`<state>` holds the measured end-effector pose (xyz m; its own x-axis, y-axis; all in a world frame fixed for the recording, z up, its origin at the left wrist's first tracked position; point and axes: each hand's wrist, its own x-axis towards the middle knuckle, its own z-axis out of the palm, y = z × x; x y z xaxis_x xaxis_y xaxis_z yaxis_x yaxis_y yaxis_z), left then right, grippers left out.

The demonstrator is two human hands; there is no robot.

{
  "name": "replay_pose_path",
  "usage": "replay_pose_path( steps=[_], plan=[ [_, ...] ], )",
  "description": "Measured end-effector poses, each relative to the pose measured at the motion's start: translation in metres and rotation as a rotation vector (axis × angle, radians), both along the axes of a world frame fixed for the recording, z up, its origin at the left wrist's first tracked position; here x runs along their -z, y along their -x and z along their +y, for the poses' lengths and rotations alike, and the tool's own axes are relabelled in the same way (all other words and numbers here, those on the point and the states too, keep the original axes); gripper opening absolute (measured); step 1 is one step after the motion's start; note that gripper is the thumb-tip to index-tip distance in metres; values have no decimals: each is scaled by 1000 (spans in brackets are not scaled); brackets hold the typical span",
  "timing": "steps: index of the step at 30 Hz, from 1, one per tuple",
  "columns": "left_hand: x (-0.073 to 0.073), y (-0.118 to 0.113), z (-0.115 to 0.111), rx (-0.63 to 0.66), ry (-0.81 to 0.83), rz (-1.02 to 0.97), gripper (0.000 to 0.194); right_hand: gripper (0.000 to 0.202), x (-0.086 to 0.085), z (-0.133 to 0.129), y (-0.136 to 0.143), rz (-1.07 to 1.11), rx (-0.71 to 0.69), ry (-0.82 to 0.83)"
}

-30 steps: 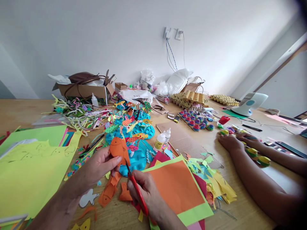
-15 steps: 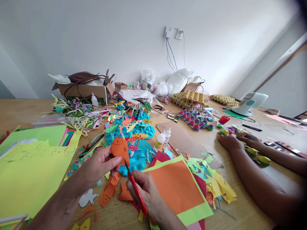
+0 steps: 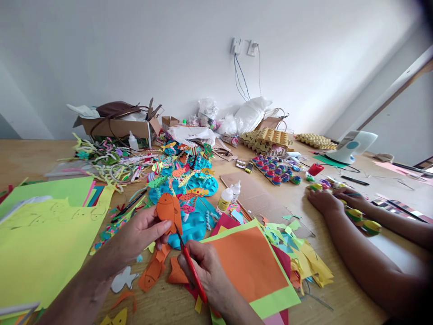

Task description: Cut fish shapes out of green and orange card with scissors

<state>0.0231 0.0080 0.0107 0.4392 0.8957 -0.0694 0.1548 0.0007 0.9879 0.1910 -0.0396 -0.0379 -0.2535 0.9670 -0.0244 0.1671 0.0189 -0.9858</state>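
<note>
Between the thumb and fingers of my left hand (image 3: 149,228) is a piece of orange paper (image 3: 167,208) with a fish drawn on it in dark lines. My right hand (image 3: 203,262) grips red-handled scissors (image 3: 193,273), whose blades meet the lower edge of that paper. Below my hands lie another orange paper fish (image 3: 149,276) and a grey-white fish-shaped cutout (image 3: 124,280). Beside my right hand, a sheet of orange paper (image 3: 248,264) rests on a light green sheet (image 3: 275,303).
At left is a large yellow sheet (image 3: 43,257) with fish outlines. Blue painted forms (image 3: 191,230) with paper fish stand ahead, beside glue bottles (image 3: 225,198). Paper scraps (image 3: 309,259) lie at right, near another person's hands (image 3: 324,203) on a painted egg-carton strip (image 3: 355,215).
Almost nothing differs. My hands, the orange paper and the scissors keep nearly the same place, with only a very slight shift.
</note>
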Motion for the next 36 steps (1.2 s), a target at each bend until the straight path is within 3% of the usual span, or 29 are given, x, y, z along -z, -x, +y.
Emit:
replay_pose_path(
  steps=[5,13,22,36],
  plan=[
    [1,0,0,8,20,6,18,35,1,-1,0,-50,17,-65],
    [5,0,1,-135,21,-68,19,37,2,-1,0,-39,-2,-56],
    [3,-13,-4,-217,103,-155,18,44,1,-3,3,253,-95,213],
    [10,-25,-9,-238,168,-210,20,60,4,-1,6,383,-67,176]
  ],
)
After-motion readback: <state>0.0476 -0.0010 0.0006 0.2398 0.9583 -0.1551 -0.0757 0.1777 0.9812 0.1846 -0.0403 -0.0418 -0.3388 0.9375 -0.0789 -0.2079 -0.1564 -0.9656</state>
